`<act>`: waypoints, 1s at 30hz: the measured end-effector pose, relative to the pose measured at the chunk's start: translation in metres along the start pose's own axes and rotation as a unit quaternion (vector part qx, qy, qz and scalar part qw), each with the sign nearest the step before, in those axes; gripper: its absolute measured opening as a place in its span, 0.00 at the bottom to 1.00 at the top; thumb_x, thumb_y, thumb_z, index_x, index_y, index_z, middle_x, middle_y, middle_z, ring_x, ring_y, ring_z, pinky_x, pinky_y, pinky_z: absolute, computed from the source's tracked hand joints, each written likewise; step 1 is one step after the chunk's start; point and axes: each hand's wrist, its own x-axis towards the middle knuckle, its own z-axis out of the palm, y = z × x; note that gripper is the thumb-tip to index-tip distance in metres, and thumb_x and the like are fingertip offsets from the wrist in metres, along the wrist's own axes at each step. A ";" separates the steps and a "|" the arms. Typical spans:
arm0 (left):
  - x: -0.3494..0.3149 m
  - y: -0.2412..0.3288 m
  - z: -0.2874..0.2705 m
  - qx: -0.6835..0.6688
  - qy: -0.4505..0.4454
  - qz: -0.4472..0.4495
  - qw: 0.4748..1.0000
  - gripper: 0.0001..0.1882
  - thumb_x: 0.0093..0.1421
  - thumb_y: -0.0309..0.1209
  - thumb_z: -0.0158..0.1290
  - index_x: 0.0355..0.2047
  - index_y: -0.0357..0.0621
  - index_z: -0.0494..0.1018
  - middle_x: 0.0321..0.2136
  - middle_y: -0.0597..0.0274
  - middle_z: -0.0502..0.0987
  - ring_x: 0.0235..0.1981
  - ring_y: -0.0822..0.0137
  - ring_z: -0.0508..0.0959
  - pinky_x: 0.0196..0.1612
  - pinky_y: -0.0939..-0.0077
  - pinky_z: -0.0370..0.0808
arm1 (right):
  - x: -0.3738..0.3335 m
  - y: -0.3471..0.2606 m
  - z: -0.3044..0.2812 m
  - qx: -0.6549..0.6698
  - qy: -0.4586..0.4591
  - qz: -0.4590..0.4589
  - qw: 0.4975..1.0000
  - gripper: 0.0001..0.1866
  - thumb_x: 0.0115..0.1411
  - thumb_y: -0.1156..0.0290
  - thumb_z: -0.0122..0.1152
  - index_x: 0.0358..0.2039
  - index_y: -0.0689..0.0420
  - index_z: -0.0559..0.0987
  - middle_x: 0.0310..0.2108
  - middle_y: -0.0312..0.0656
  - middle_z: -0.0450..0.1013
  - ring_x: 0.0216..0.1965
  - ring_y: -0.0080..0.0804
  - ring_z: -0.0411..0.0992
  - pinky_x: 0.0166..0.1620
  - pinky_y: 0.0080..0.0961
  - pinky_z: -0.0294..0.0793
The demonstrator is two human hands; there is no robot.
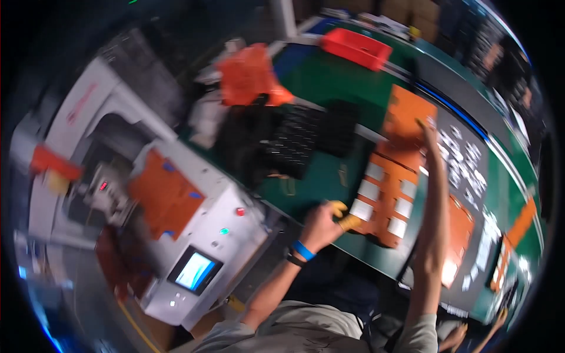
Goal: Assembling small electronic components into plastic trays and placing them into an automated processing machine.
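Left hand (pixel 321 223) (blurred) grips orange tray (pixel 385 197) — white pieces inside.

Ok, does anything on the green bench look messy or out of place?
Mildly. A crumpled orange bag slumps on a jumbled dark pile, unlike the orange trays lying flat. The picture is too blurred to tell damage.

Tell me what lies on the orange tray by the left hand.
The orange tray carries pale rectangular pieces set in rows. The left hand, fingertips in yellow covers, grips its near edge and hides that corner. What lies under the tray, on the green table, cannot be seen.
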 end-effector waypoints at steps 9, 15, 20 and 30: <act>-0.039 -0.050 0.018 0.174 0.092 0.139 0.971 0.36 0.41 0.50 0.73 0.46 0.42 0.76 0.42 0.58 0.72 0.47 0.57 0.71 0.51 0.60 0.64 | -0.108 0.011 -0.039 0.172 -0.059 -0.144 0.973 0.20 0.64 0.66 0.66 0.53 0.63 0.79 0.45 0.37 0.77 0.45 0.23 0.73 0.48 0.22 0.71; -0.022 -0.053 0.025 0.171 0.086 0.150 0.970 0.27 0.37 0.50 0.73 0.34 0.49 0.81 0.35 0.63 0.76 0.42 0.58 0.74 0.50 0.61 0.66 | -0.319 0.054 -0.017 0.129 0.055 -0.268 0.953 0.25 0.62 0.79 0.55 0.61 0.64 0.72 0.58 0.46 0.73 0.59 0.37 0.71 0.64 0.33 0.66; -0.019 -0.042 0.020 0.076 0.101 0.142 0.982 0.32 0.31 0.54 0.75 0.29 0.45 0.79 0.32 0.63 0.76 0.41 0.57 0.73 0.46 0.60 0.66 | -0.379 0.098 -0.021 0.086 0.018 -0.224 0.970 0.30 0.65 0.75 0.54 0.68 0.61 0.65 0.69 0.46 0.61 0.69 0.41 0.59 0.70 0.37 0.53; -0.031 -0.008 0.011 -0.133 0.001 0.052 0.990 0.24 0.38 0.39 0.77 0.28 0.36 0.78 0.29 0.56 0.76 0.36 0.56 0.77 0.39 0.63 0.73 | -0.330 0.102 -0.020 0.666 -0.158 0.097 0.723 0.22 0.64 0.67 0.62 0.54 0.67 0.75 0.51 0.49 0.77 0.52 0.41 0.76 0.61 0.38 0.72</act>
